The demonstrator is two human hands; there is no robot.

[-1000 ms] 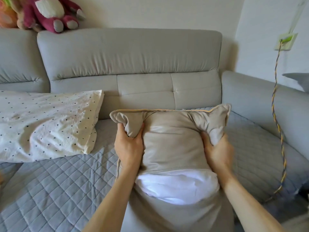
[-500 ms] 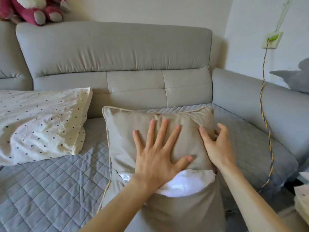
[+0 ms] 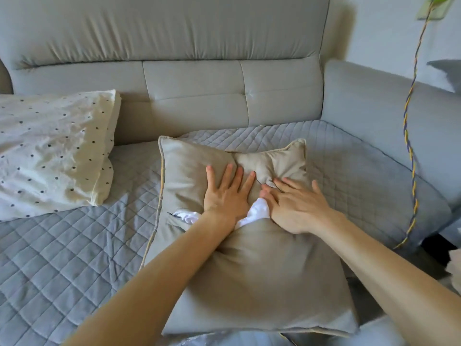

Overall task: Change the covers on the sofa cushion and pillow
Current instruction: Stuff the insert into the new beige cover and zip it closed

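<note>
Pressing down on the beige cushion cover [image 3: 262, 283], left grip [image 3: 224, 196] and right grip [image 3: 296, 208] lie flat, fingers straight, holding nothing, beside the exposed white insert [image 3: 258, 212].

Dotted pillow [image 3: 50, 151] blocks left; quilted seat [image 3: 349, 156] open right

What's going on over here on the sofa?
A person is working on a cushion that lies on the quilted sofa seat. The left hand and right hand both press flat on its beige cover, fingers spread. The white insert shows through the cover's opening between the hands, so the cover is not closed yet. A dotted pillow lies untouched to the left.
</note>
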